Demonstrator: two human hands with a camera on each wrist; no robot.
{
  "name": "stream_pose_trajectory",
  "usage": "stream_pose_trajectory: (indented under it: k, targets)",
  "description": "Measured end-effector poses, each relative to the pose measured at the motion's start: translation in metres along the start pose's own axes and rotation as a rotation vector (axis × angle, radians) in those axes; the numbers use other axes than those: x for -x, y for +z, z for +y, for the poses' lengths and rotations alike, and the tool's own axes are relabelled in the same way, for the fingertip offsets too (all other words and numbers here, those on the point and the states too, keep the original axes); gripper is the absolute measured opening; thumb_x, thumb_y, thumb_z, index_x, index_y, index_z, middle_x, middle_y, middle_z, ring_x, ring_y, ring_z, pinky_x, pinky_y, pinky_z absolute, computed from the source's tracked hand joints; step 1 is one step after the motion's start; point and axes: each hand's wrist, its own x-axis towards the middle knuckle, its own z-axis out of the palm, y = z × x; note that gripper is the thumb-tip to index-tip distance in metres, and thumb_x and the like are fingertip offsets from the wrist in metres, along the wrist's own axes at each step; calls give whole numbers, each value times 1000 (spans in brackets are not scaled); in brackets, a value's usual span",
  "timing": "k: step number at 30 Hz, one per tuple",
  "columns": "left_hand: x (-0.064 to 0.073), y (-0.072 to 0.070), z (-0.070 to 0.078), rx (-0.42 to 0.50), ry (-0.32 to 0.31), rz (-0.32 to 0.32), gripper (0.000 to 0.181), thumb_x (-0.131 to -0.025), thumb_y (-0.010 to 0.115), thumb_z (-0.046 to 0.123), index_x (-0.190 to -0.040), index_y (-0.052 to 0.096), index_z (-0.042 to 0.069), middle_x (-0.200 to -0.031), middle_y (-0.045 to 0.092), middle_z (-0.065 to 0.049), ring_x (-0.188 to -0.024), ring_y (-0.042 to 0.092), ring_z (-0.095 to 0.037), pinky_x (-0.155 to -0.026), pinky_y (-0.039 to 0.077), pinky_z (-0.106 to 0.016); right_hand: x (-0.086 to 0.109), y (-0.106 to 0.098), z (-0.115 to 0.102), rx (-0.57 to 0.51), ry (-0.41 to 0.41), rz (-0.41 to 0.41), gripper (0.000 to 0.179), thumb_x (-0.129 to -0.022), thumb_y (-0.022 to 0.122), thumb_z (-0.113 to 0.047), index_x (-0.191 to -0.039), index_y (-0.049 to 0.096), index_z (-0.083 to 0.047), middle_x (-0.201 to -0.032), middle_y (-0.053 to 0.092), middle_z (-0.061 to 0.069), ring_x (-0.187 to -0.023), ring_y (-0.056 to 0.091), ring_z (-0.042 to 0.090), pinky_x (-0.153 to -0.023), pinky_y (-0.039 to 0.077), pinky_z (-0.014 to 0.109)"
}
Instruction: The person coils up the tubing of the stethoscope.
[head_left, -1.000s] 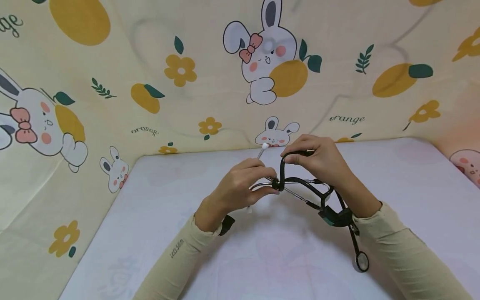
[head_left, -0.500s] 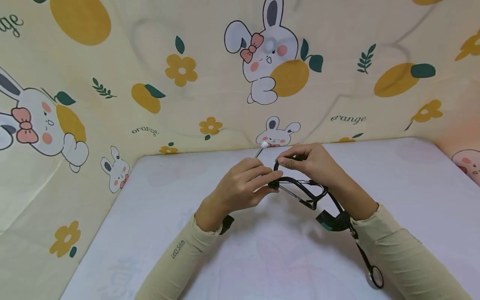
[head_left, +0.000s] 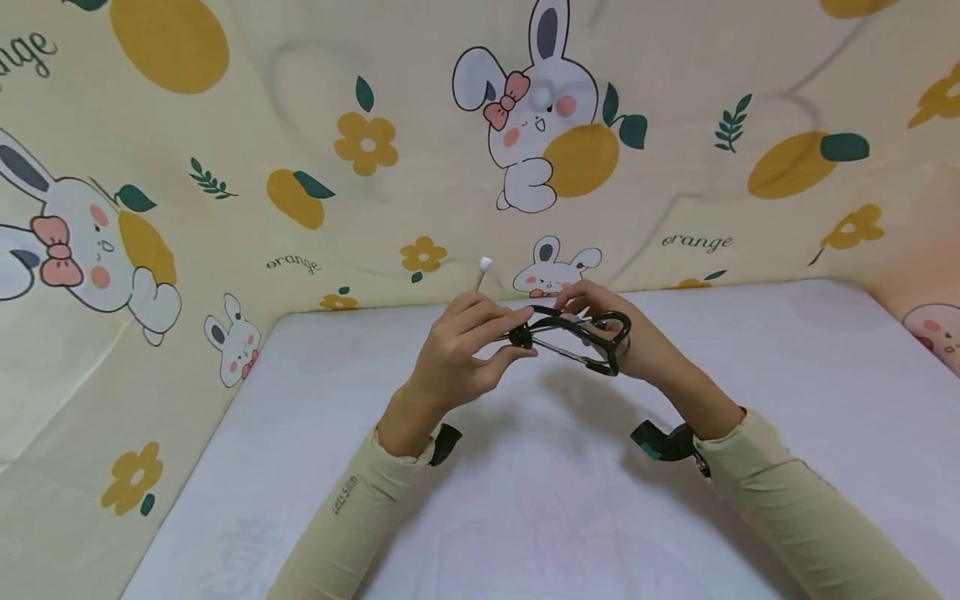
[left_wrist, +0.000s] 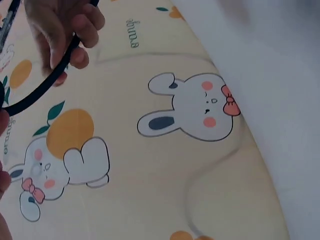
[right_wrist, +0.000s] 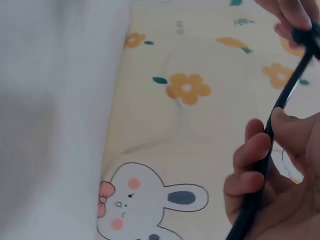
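Observation:
A black stethoscope [head_left: 617, 346] with thin metal ear tubes is held up over the table between both hands. My left hand [head_left: 453, 354] pinches it where the tubing wraps round the ear tubes in a tight black coil [head_left: 520, 335]. Past that hand's knuckles sticks up one white ear tip [head_left: 485, 263]. Behind the forked part, my right hand [head_left: 641, 346] grips the black tubing, partly hidden by it in the head view. The right wrist view shows the tubing [right_wrist: 295, 75] running from its curled fingers [right_wrist: 250, 150] up to the coil. The chest piece is hidden.
A white-covered table [head_left: 525, 517] lies beneath the hands. Behind and to the left hangs a cream cloth [head_left: 420, 192] printed with rabbits and oranges. Dark wrist camera mounts [head_left: 662, 442] jut inward from the sleeves.
Both hands have risen, the left also moving leftward, with the stethoscope. My right hand has gone from above the coil to behind the forked tubing. The dangling chest piece has left sight.

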Motion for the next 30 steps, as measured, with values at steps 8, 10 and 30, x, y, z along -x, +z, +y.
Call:
stream_pose_trajectory:
  k: [8,10,30]
  targets:
    - [-1,-8,-7,-57,-79,46,41,-70,89,15,-108,77,4,-106,72,-10,-89,58,-22,-69,48,-27,4,15,-8,162,6,48,27,-96,65,-12,-122,65,-12,-106,68,10,-79,63,21,-68,52,31]
    - [-1,-7,-8,-59,-84,50,41,-71,89,16,-108,77,4,-107,74,-9,-89,59,-21,-69,49,-26,4,17,-9,141,10,50,26,-95,67,-11,-120,66,-15,-104,67,8,-78,63,20,-67,52,31]
    - [2,-13,-13,-122,-206,133,31,-75,87,14,-103,77,3,-91,77,-7,-79,53,-22,-71,45,-33,3,19,1,213,4,138,22,-96,67,-20,-114,58,-14,-77,56,5,-67,49,18,-59,40,28]
